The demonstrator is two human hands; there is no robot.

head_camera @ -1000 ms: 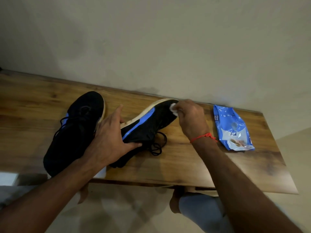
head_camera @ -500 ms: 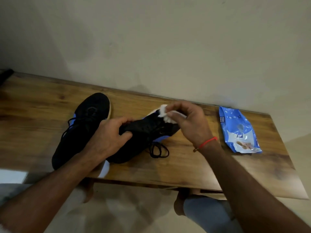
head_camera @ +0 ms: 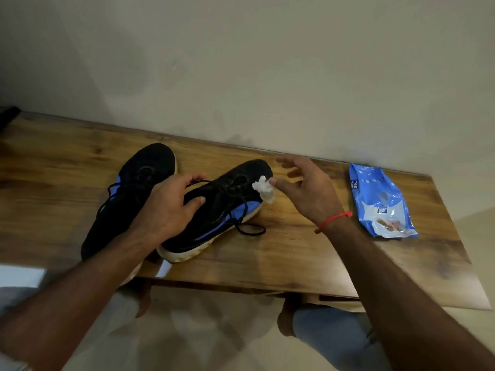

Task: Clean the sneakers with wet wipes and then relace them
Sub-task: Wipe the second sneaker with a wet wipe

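While the left hand (head_camera: 166, 210) is gripping the right sneaker (head_camera: 217, 210) mid-table, the right hand (head_camera: 305, 191), fingers spread, is releasing the crumpled wipe (head_camera: 263, 187) by its toe; cleaning appears to be ending, unlacing probably coming next.

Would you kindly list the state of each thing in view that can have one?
Right sneaker: upright on the wooden table, laced, one lace end trailing.
Left sneaker: flat on the table, laced.
Wet wipe: crumpled, at the right hand's fingertips.
Wipes pack: lying flat; whether open, cannot tell.
Left hand: gripping the right sneaker's collar.
Right hand: fingers spread.
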